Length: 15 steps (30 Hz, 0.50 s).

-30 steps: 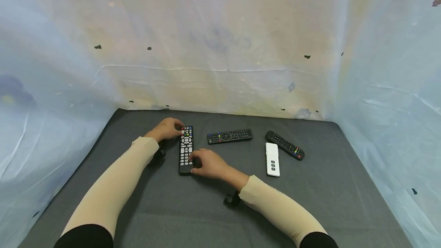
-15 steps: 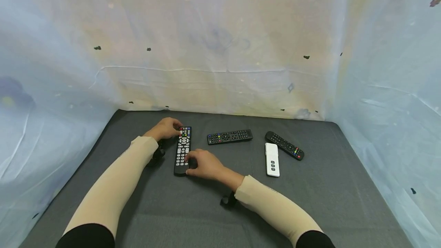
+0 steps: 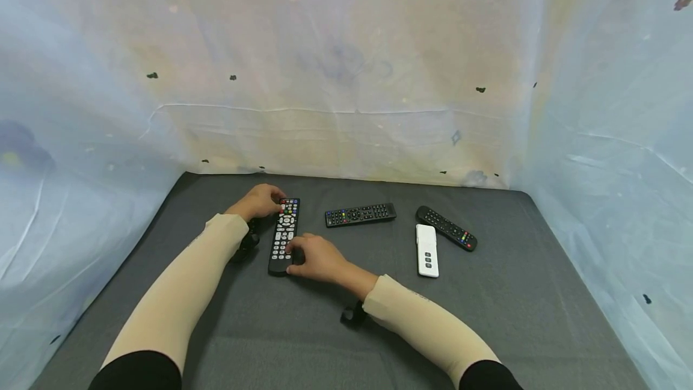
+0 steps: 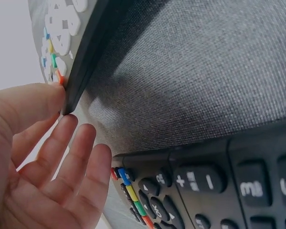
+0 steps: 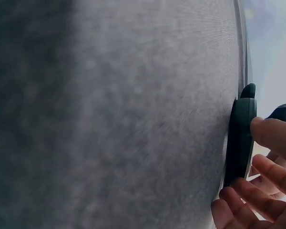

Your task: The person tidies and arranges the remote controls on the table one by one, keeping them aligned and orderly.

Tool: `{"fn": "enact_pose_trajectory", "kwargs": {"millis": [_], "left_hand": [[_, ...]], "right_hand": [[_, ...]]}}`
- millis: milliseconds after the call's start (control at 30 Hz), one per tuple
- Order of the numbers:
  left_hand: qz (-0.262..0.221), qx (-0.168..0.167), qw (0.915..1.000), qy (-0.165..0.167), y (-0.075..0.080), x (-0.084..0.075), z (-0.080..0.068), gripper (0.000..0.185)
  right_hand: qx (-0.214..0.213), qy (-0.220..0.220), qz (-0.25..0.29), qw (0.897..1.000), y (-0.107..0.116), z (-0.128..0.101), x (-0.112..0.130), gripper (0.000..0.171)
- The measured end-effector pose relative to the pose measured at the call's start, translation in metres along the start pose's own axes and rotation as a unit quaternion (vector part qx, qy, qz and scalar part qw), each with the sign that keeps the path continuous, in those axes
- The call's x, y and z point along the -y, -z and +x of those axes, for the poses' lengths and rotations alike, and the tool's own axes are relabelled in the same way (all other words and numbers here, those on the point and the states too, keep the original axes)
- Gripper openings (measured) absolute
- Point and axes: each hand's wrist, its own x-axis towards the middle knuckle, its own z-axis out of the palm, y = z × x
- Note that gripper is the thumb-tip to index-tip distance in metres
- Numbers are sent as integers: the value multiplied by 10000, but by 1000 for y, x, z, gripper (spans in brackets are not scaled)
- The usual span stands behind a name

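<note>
A long black remote (image 3: 283, 235) with white buttons lies on the grey mat (image 3: 303, 342), left of centre. My left hand (image 3: 267, 199) is at its far end. In the left wrist view the thumb (image 4: 33, 105) touches the remote's corner (image 4: 86, 52) while the fingers (image 4: 81, 157) lie straight beside it. My right hand (image 3: 303, 256) holds the near end. The right wrist view shows the remote edge-on (image 5: 240, 138), with the thumb (image 5: 274, 133) on one side and curled fingers (image 5: 243, 200) on the other.
Further right on the mat lie a second black remote (image 3: 360, 214), a white remote (image 3: 426, 250) and a third black remote (image 3: 446, 229). Pale plastic sheeting (image 3: 346, 77) walls the mat on three sides. A black remote's keypad (image 4: 205, 186) fills the bottom of the left wrist view.
The near end of the long remote has swung to the left together with my right hand. Its far end and my left hand have stayed almost in place.
</note>
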Motion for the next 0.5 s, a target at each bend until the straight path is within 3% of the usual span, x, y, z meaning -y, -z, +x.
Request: {"fn": "enact_pose_trajectory", "kwargs": {"millis": [200,400,500], "left_hand": [[-104,-123,9998,-152,1,-2,0,47],[-381,-516,9948,-797,8,-25,-14,51],[-439,-606,9927,-948,11,-39,-23,50]], "right_hand": [[172,237,203,9994,6,-2,-4,34],[281,650,812,9942,37,-12,-21,35],[167,793,1076,9909,56,-16,-32,34]]}}
